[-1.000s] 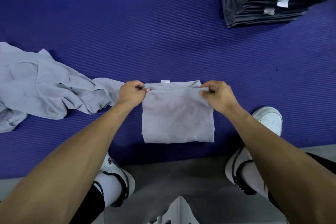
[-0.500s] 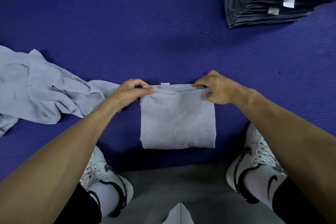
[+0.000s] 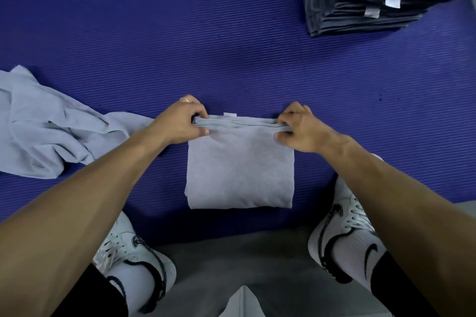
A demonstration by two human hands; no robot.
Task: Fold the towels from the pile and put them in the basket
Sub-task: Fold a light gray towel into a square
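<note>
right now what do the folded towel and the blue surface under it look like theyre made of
Folded towel: soft matte light-grey cloth, probably terry or microfibre; fuzzy nap, stitched hem at the far edge.
Blue surface: looks like a foam or rubber mat, matte, with fine parallel ribs; the exact material can't be settled.

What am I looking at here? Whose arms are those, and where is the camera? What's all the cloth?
The camera sits on a person's head and looks down, so you see their own arms and shoes. There is no robot. Their left hand and right hand each pinch a far corner of a light grey towel, folded into a square on a purple mat. On the left lies a crumpled pile of unfolded towels waiting their turn. At the top right is a neat stack of dark folded cloths with white tags. No basket is clearly visible.
</note>
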